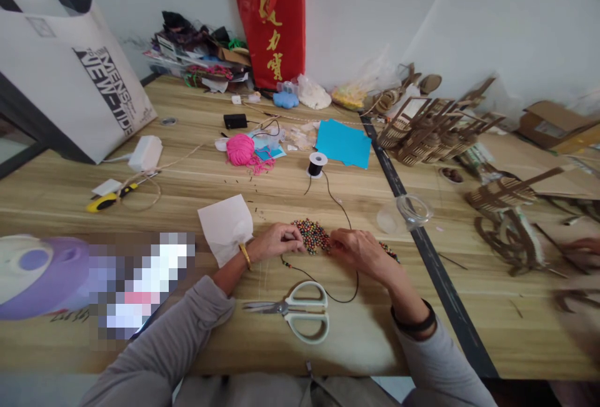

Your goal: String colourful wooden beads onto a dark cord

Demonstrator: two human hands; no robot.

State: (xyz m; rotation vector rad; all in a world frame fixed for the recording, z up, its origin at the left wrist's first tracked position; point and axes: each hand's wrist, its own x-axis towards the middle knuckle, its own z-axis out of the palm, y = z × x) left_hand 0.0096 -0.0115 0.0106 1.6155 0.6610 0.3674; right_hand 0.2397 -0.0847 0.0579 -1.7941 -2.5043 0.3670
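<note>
A heap of small multicoloured beads (310, 236) lies on the table between my two hands. My left hand (276, 240) is at the heap's left side, its fingertips pinched together; anything between them is too small to make out. At the right side of the heap, my right hand (359, 249) has its fingers drawn together on or beside the beads, and its fingertips are partly hidden. A thin black cord (344, 301) loops below my hands, with a few beads threaded near its left end. More beads (390, 252) show just behind my right hand.
White-handled scissors (307, 311) lie nearest my body. Beyond the beads stand a spool of black cord (317, 165) and pink yarn (240, 149). White paper (227, 227) is at left, a clear round container (414, 212) at right. Another person's hand (584, 246) appears at the right edge.
</note>
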